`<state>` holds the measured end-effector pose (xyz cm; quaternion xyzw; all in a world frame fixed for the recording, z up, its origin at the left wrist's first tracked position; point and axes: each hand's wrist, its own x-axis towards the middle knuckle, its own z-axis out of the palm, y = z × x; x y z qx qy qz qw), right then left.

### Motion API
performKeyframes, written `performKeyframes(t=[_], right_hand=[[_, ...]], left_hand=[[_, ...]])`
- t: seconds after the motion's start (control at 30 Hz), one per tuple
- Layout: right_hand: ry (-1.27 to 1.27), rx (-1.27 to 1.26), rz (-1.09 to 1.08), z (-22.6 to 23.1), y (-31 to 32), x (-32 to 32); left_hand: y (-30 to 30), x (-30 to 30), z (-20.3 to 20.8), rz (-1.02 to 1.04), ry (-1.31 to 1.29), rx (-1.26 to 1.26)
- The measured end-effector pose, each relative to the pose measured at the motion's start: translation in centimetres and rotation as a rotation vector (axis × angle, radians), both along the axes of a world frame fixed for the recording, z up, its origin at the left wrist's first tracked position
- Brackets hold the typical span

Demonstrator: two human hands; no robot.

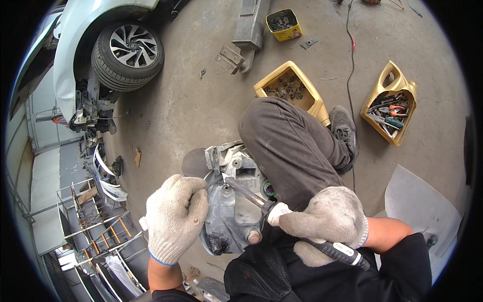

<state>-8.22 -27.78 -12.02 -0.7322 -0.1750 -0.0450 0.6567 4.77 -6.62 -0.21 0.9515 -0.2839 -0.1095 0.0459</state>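
Observation:
A grey, dusty headlight housing (221, 204) lies in front of me, against my bent leg. My right hand (327, 219), in a knitted work glove, is closed around a soldering iron (249, 192) with a long metal shaft, white collar and dark handle. Its tip touches or nearly touches the upper part of the housing. Opposite it, my gloved left hand (178, 211) pinches a thin dark rod (213, 182), whose end meets the housing near the iron's tip. A blackened patch shows at the housing's lower end.
Beyond my knee sits a cut-open yellow jug (309, 95) with small metal parts. Another cut jug (382, 95) at right holds pliers and screwdrivers. A yellow tin (285, 32) and a metal beam (250, 25) stand farther off. A car wheel (132, 50) is upper left; a cable (350, 75) crosses the floor.

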Motion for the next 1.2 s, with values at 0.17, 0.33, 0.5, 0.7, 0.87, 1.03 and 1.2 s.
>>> performKeyframes(t=[0.17, 0.33, 0.5, 0.7, 0.87, 1.03, 1.2], right_hand=[[0.037, -0.029, -0.031, 0.3, -0.6, 0.2], [0.039, -0.023, -0.05, 0.3, -0.6, 0.3], [0.025, -0.037, -0.03, 0.7, -0.9, 0.6], [-0.008, 0.049, -0.079, 0.8, -0.6, 0.8], [0.003, -0.009, -0.09, 1.4, -0.9, 1.2], [0.005, 0.055, -0.132, 0.9, -0.7, 1.2], [0.041, 0.064, -0.148, 0.4, -0.7, 1.1]], left_hand=[[-0.1, 0.1, -0.1, -0.001, 0.0, -0.006], [-0.3, -0.1, 0.2, 0.022, 0.009, 0.021], [-0.1, -0.1, -0.2, 0.011, -0.008, -0.011], [0.0, 0.0, -0.3, -0.013, -0.019, -0.023], [-0.1, -0.1, -0.2, -0.005, -0.018, -0.013], [-0.1, -0.1, -0.1, -0.02, -0.016, -0.017], [0.0, 0.1, -0.2, -0.035, -0.017, -0.016]])
